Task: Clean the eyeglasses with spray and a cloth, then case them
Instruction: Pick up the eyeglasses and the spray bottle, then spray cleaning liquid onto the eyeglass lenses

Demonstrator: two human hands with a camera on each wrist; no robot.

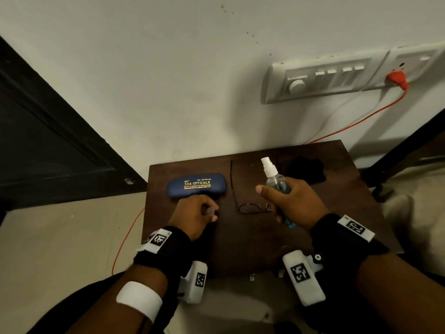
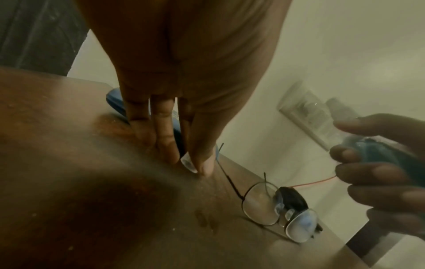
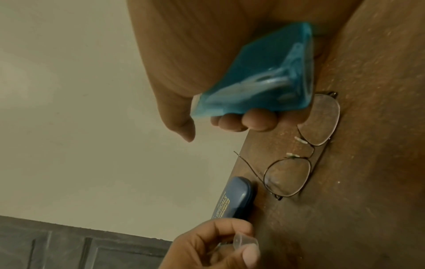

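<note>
Dark wooden table (image 1: pixel 252 249), white wall (image 1: pixel 168 80), switchboard (image 1: pixel 325 78)

A dark wooden tabletop (image 1: pixel 252 242) carries a blue glasses case (image 1: pixel 197 185) to the left of the open eyeglasses (image 1: pixel 252 208); a black cloth (image 1: pixel 305 170) lies beyond them to the right.

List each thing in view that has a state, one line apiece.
spray bottle: uncapped, gripped by the right hand
clear cap: off the bottle, pinched in the left hand
eyeglasses: unfolded, lying on the table
glasses case: closed
black cloth: crumpled, untouched
red plug: in the socket
</note>
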